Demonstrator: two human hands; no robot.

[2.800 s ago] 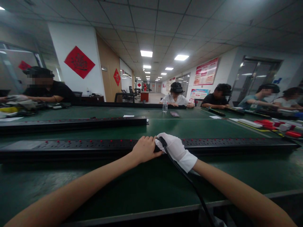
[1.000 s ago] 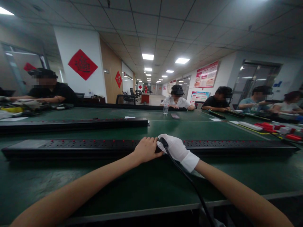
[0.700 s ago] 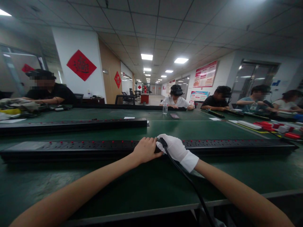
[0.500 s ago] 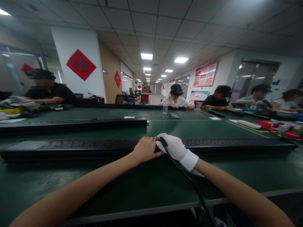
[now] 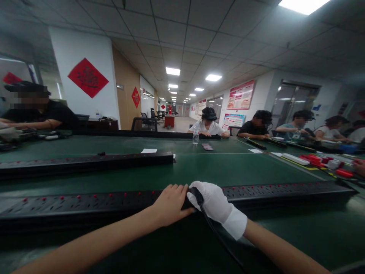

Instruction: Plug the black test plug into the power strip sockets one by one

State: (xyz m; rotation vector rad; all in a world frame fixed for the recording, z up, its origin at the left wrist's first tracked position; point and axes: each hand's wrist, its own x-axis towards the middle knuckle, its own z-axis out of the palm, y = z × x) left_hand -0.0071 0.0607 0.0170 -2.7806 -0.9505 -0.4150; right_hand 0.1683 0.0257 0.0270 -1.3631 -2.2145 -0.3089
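A long black power strip (image 5: pixel 94 204) with slanted socket slots and a row of small red dots lies crosswise in front of me. My bare left hand (image 5: pixel 172 204) is closed round its middle, fingers over the far edge and thumb on the near side. Beside it, my right hand (image 5: pixel 214 203) in a white glove grips a black plug (image 5: pixel 197 194) against the strip. A black cable (image 5: pixel 218 232) runs from the plug down toward me. My hands cover the sockets under them, so how deep the plug sits cannot be seen.
Another black strip (image 5: pixel 114 161) lies farther back on the left of the green table (image 5: pixel 228 163). A water bottle (image 5: pixel 195 136) stands beyond. Red and white parts (image 5: pixel 316 160) lie at right. Several people sit around the table.
My view has shifted slightly right and closer over the strip, so the hands and strip appear lower in it. Both hands keep the same hold on the strip and plug.
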